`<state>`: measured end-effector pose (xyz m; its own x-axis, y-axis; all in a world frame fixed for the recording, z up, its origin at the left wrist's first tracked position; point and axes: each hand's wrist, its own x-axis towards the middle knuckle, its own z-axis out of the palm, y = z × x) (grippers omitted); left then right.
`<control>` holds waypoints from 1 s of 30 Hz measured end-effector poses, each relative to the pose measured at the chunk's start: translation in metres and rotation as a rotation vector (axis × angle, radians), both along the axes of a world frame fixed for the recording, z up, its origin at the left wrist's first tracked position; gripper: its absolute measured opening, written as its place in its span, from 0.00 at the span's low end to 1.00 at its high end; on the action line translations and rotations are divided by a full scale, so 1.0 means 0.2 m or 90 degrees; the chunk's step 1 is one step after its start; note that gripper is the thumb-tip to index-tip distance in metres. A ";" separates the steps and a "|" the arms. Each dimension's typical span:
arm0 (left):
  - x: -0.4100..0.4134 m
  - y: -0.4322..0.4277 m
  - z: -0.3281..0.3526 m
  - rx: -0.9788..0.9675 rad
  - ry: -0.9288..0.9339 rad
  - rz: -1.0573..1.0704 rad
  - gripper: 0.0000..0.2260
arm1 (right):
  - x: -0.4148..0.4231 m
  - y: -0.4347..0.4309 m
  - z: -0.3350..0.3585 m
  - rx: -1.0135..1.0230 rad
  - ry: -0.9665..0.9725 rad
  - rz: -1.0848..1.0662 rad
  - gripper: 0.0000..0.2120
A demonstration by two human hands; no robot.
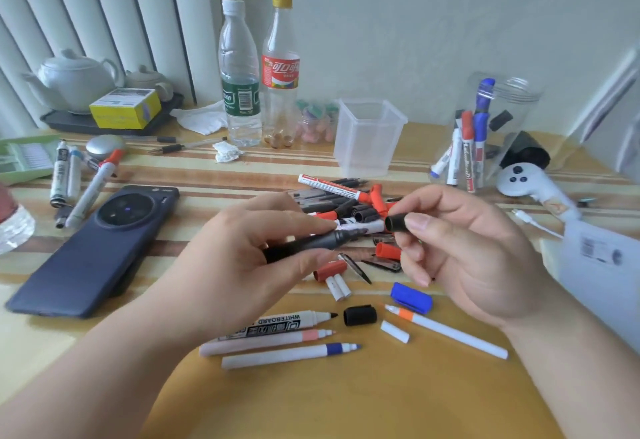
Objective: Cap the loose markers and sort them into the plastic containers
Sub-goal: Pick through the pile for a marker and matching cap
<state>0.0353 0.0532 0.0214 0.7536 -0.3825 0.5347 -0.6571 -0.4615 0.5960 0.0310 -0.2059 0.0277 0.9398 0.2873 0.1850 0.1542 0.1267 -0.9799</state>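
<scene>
Gripping a dark grey marker [304, 244] with its tip bare, the left hand [242, 258] holds it above the bench [381, 404]. Just beside that tip, the right hand [474, 251] pinches a black cap [396, 223], open end facing it

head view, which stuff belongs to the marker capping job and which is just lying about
Job: dark marker in left hand, black cap in right hand, uncapped markers, blue cap, square container, round jar.
Lying about: phone, water bottle, cola bottle, teapot, white controller.
</scene>
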 end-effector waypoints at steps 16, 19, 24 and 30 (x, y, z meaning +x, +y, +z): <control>-0.05 -0.05 0.02 0.018 -0.015 -0.029 0.10 | -0.07 0.03 0.00 -0.103 -0.112 -0.019 0.04; -0.05 -0.06 0.01 0.026 -0.007 -0.043 0.09 | -0.09 0.06 -0.01 -0.157 -0.125 -0.008 0.07; -0.06 -0.06 0.00 0.028 -0.008 -0.043 0.08 | -0.11 0.09 -0.01 -0.188 -0.138 -0.015 0.08; -0.07 -0.07 0.00 0.038 -0.031 -0.039 0.09 | -0.11 0.10 0.00 -0.166 -0.109 -0.022 0.06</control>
